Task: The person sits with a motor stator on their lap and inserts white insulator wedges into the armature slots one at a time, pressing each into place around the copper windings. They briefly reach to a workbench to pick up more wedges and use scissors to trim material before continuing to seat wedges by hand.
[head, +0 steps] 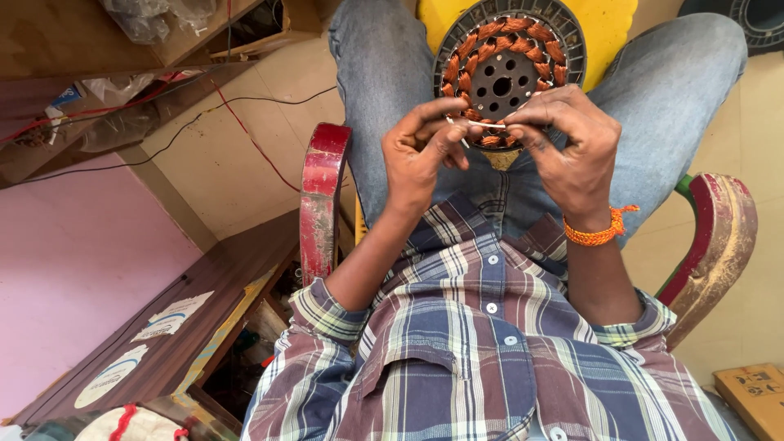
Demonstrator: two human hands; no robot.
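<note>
sitting in a chair with red armrests (324,196), you look down at a round motor stator (508,69) resting between your knees on your jeans. the stator is a dark disc with a ring of copper-orange wire coils around a hub with holes. both your hands meet at the stator's near edge. your left hand (420,151) has its thumb and fingertips pinched shut on a thin white sleeve (482,125) lying across the stator's lower coils. your right hand (572,151) curls over the same edge, fingertips closed on the other end of that sleeve, an orange thread band (600,233) on its wrist. below the stator is your plaid shirt (482,351). left of the stator, red and black wires (245,131) trail over the floor.
</note>
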